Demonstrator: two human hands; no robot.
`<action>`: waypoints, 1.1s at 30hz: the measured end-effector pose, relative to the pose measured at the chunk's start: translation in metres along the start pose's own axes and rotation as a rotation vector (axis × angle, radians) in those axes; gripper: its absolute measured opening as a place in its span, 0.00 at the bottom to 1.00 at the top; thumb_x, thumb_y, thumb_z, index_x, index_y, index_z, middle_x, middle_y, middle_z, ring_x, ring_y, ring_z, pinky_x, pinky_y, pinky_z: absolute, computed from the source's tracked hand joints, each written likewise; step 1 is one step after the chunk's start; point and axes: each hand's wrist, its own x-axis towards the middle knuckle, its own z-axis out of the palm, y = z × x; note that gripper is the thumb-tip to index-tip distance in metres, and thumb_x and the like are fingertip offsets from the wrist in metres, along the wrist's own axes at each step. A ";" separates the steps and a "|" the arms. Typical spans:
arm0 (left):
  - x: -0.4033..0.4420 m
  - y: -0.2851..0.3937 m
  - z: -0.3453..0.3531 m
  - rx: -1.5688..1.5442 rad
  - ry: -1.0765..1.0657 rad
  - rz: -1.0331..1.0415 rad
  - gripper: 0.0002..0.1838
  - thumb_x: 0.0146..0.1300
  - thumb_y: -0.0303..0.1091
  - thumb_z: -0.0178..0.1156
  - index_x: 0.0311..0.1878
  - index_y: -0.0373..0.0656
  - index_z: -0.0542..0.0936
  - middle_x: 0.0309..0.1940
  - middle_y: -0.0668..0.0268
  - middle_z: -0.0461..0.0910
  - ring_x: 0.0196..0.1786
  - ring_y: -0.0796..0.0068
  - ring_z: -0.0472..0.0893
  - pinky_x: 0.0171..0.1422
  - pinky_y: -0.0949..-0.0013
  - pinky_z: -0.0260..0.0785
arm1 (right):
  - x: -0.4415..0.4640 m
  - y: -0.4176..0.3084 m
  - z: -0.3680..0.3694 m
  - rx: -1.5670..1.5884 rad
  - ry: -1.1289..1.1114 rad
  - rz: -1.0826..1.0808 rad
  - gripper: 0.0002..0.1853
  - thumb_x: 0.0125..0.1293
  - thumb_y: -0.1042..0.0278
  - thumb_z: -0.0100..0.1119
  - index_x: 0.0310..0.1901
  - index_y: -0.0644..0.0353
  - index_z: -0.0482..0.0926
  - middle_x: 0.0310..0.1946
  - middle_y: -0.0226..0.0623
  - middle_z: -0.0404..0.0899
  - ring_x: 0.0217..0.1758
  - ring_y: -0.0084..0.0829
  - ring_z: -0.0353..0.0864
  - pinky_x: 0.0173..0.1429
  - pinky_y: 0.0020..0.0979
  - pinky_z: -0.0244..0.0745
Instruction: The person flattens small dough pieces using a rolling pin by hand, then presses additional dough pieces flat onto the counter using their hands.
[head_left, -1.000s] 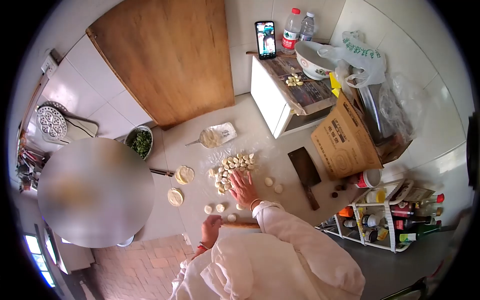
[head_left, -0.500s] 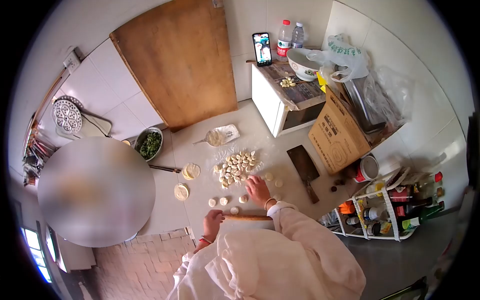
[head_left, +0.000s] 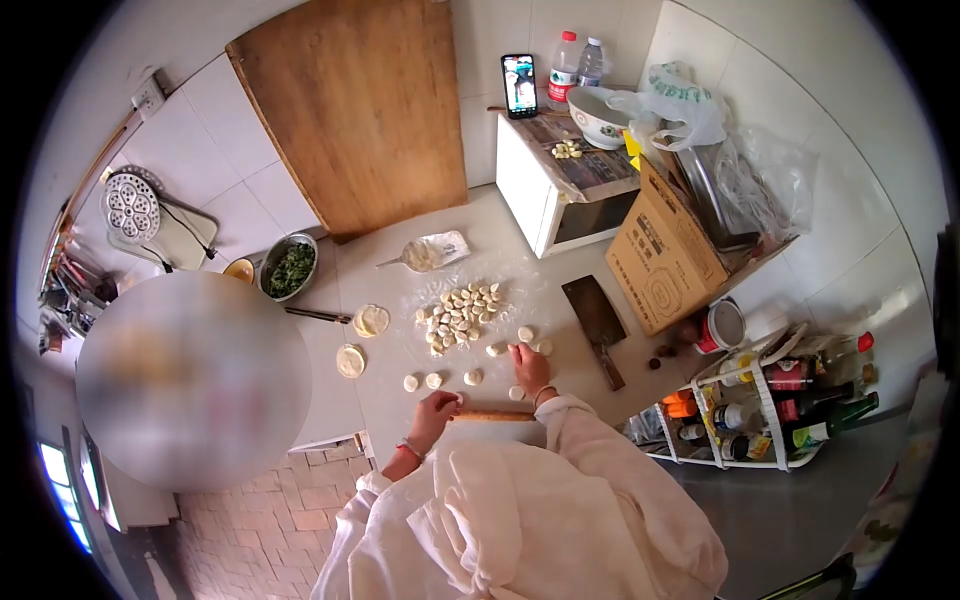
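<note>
My left hand (head_left: 432, 418) is closed at the left end of the wooden rolling pin (head_left: 495, 416), its fingertips pinched on a small dough piece (head_left: 459, 398). To its right, my right hand (head_left: 529, 370) is closed over the counter, fingers drawn together; whatever lies under them is hidden. Flattened dough pieces surround it: one (head_left: 497, 349) to the left, another (head_left: 543, 347) just beyond, and one (head_left: 517, 393) nearer the pin. Beyond my hands, a floury heap of cut dough pieces (head_left: 460, 318) covers the counter. Rolled wrappers (head_left: 371, 320) lie farther left.
A cleaver (head_left: 597, 325) lies to the right, near a cardboard box (head_left: 660, 262) and a bottle rack (head_left: 750, 410). A bowl of chopped greens (head_left: 289, 268) and a scoop of flour (head_left: 425, 254) stand at the back. A blurred round area covers the left.
My right hand has gone from reaching at the heap, fingers spread, to closed beside it. Loose dough pieces now lie near it. My left fingers have come onto a dough piece. The view has shifted slightly.
</note>
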 end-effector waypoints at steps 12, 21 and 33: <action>-0.008 -0.031 -0.044 0.208 0.388 0.060 0.09 0.68 0.27 0.56 0.46 0.35 0.81 0.35 0.64 0.85 0.38 0.77 0.83 0.42 0.73 0.75 | 0.002 0.037 -0.039 -0.371 -0.248 -0.886 0.19 0.58 0.72 0.58 0.53 0.56 0.78 0.62 0.41 0.71 0.59 0.44 0.73 0.64 0.47 0.68; -0.014 -0.040 -0.037 0.165 0.436 -0.058 0.08 0.66 0.26 0.56 0.45 0.37 0.81 0.36 0.65 0.85 0.37 0.76 0.84 0.42 0.72 0.75 | 0.026 -0.008 -0.017 -0.047 -0.156 -0.629 0.18 0.64 0.72 0.60 0.56 0.59 0.77 0.58 0.39 0.74 0.60 0.42 0.75 0.63 0.40 0.72; -0.016 -0.053 -0.040 0.141 0.420 -0.093 0.08 0.67 0.25 0.57 0.45 0.35 0.81 0.33 0.61 0.85 0.36 0.76 0.84 0.42 0.72 0.76 | 0.001 0.010 -0.037 -0.294 -0.255 -0.681 0.09 0.59 0.67 0.66 0.37 0.56 0.75 0.38 0.34 0.71 0.45 0.35 0.76 0.49 0.36 0.76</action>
